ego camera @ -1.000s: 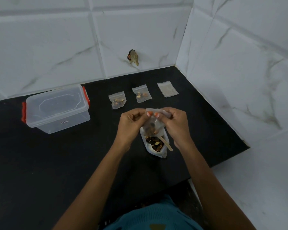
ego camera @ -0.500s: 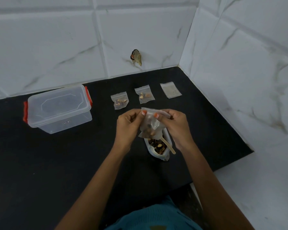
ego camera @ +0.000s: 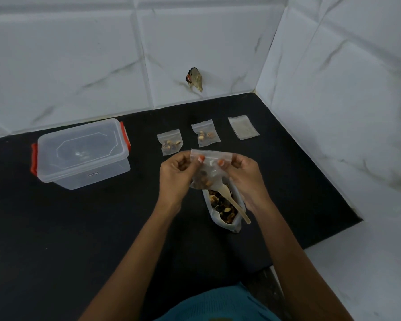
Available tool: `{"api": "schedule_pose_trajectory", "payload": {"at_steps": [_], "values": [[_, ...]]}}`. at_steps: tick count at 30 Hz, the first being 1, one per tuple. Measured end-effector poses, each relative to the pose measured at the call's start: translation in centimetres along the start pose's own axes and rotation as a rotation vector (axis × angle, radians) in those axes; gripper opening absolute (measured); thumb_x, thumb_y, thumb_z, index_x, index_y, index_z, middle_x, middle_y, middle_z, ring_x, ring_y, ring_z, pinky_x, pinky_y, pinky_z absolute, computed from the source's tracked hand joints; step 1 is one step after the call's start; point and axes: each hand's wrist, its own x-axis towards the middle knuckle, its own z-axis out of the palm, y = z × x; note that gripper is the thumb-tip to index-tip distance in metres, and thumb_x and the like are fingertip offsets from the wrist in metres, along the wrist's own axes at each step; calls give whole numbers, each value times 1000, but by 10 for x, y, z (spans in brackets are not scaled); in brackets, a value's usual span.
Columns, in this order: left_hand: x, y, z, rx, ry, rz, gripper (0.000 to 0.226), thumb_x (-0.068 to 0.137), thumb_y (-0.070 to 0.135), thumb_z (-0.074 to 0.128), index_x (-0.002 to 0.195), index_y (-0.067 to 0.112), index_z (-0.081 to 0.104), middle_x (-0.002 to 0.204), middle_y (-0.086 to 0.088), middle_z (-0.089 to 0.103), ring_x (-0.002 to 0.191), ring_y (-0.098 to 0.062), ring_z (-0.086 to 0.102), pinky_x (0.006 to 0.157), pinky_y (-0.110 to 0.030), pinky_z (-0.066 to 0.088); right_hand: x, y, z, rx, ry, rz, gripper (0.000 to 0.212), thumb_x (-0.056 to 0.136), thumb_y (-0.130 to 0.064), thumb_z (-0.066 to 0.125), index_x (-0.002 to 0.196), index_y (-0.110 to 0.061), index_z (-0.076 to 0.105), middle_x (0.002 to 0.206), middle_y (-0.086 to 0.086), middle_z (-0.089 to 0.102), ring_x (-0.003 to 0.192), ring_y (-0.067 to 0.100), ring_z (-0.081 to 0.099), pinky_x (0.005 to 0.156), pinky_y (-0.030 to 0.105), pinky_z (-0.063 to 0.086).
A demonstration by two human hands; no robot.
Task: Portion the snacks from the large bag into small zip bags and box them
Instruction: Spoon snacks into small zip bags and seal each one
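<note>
A small clear zip bag [ego camera: 208, 172] with some snacks in its bottom hangs in the air between my hands. My left hand [ego camera: 177, 178] pinches its top edge at the left, my right hand [ego camera: 243, 179] pinches the top edge at the right. Directly below stands the large open snack bag [ego camera: 225, 210] with a wooden spoon [ego camera: 235, 203] lying in it. Two filled small zip bags [ego camera: 170, 144] [ego camera: 206, 136] lie farther back on the black counter [ego camera: 79, 228]. An empty small zip bag [ego camera: 243, 126] lies to their right. A clear plastic box [ego camera: 81, 154] with red clips and its lid on stands at the left.
White marble-look tiled walls close the back and the right side. A torn scrap [ego camera: 195, 79] sticks to the back wall. The counter's front right edge ends beside a white surface [ego camera: 357, 274]. My teal clothing [ego camera: 218, 304] shows at the bottom.
The small bag's top edge has been drawn out straighter between my two hands, and both hands sit slightly farther apart. Everything on the counter stays where it was.
</note>
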Motion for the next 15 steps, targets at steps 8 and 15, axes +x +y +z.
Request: {"api": "schedule_pose_trajectory", "payload": {"at_steps": [8,15], "values": [[15,-7,-17,-6,29,-19,14,89,9,55,92,20,62,90,7,66,84,2,65,68,-11,50,30,3,16,-133,37,-118,10,86,-8,60,81,-15,65,78,-1,64,70,4,62,65,17,53],[37,-24,-35,46,-43,-121,35,86,1,57,112,24,51,109,5,59,91,-1,65,67,-15,53,66,16,33,-132,15,-99,11,90,-17,57,95,-9,64,82,-2,64,75,5,63,68,19,54]]}}
